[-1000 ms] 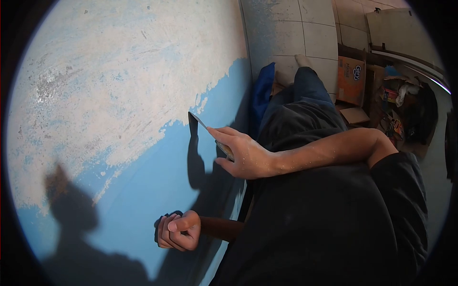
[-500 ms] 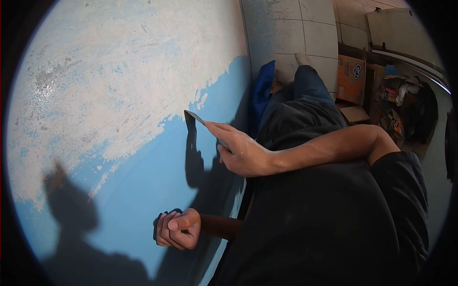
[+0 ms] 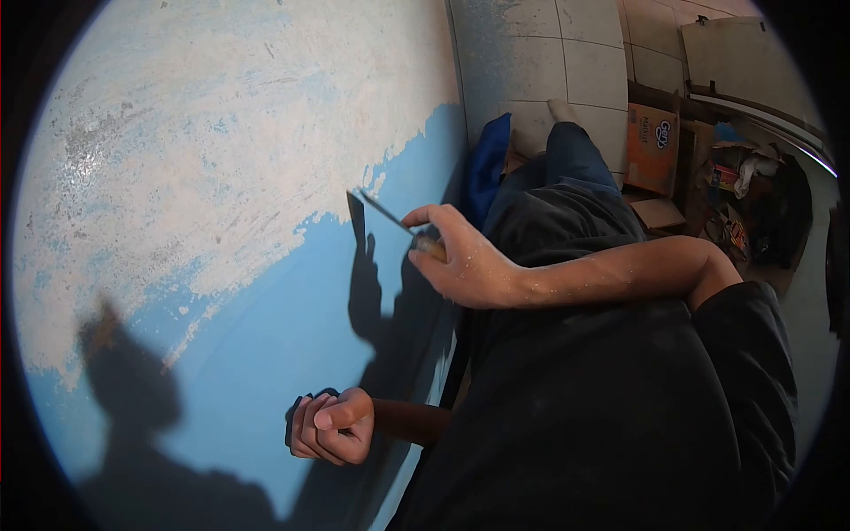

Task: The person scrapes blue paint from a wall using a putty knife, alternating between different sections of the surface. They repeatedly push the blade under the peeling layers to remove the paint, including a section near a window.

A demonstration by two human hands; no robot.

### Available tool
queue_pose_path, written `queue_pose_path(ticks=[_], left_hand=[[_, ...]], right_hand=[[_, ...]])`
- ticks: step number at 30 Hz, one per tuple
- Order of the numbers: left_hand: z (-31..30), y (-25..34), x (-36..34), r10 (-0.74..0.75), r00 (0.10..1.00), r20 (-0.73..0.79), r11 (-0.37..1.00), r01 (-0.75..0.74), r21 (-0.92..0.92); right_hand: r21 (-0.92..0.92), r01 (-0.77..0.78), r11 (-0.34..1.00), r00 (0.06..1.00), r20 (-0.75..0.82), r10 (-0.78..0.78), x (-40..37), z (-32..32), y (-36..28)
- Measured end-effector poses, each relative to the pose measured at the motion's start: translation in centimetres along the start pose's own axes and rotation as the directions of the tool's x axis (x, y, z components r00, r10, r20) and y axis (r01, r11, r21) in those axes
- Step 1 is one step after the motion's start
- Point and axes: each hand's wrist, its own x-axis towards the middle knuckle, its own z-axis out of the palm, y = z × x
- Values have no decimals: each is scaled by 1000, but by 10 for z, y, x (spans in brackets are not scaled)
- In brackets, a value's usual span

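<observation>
Right hand [image 3: 465, 265]: grip closed on scraper [image 3: 385, 212], blade at wall [image 3: 221, 177].
Left hand [image 3: 329, 429]: fist, perhaps holding something dark.
Risk: a steep blade may gouge the plaster.

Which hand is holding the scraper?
The right hand, the upper one in the picture, holds the scraper, its blade toward the wall. The left hand, lower down, is only a closed fist.

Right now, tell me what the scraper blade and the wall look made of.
Scraper: thin, flat grey blade, likely metal, held in the right hand. Wall: hard plaster or cement, chalky off-white where bared, under matte blue paint that ends in a ragged, flaked edge.
</observation>
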Motion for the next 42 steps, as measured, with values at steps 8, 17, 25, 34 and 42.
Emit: queue_pose_path(ticks=[8,17,25,34,42], left_hand=[[-1,1,1,-15,1000,28,1000,15,3],[-1,1,1,-4,999,32,1000,4,20],[0,2,2,-21,999,39,999,19,36],[-1,1,0,-29,999,41,999,29,19],[1,1,3,-15,999,46,999,14,33]], right_hand=[[-118,379,918,919,-67,-388,0,28,33],[-52,92,994,994,-54,-94,4,-1,5],[-118,173,978,985,13,-172,-6,-10,4],[-77,167,983,986,-14,-169,15,15,16],[-144,160,977,983,-70,-171,11,21,21]])
